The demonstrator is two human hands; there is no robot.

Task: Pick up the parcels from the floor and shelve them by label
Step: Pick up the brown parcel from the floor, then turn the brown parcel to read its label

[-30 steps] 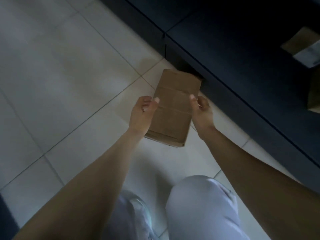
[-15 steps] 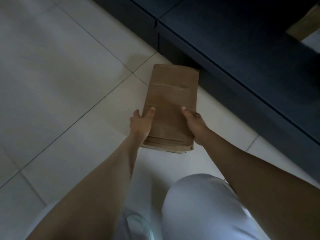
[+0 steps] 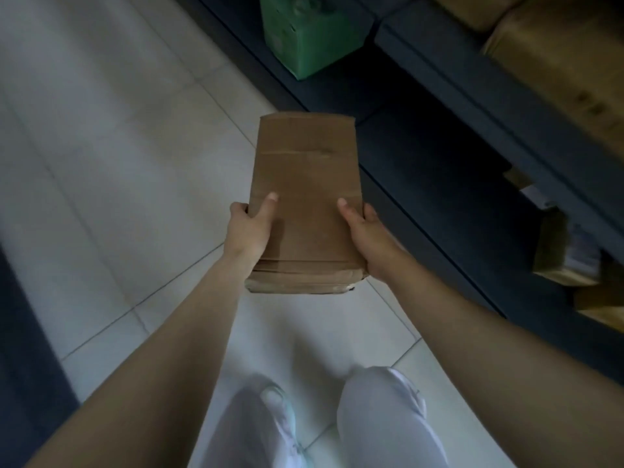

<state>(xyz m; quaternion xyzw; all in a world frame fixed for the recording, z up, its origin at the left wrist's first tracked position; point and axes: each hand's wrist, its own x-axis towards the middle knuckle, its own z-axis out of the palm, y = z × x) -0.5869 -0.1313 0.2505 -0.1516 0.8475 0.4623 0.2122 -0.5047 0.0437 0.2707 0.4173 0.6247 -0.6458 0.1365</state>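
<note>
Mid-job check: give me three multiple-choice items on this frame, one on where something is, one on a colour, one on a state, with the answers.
1. Where is the parcel?
A. On the floor
B. Held in the air over the floor
C. On the shelf

2. What colour is the box on the low shelf at the top of the view?
A. Green
B. Red
C. White

3. How is the parcel gripped?
A. By the left hand alone
B. By the right hand alone
C. By both hands, one on each side

Answers:
1. B: it is in the hands, clear of the tiled floor.
2. A: its faces are plainly green.
3. C: the left hand and the right hand clasp opposite edges near its near end, thumbs on top.
</note>
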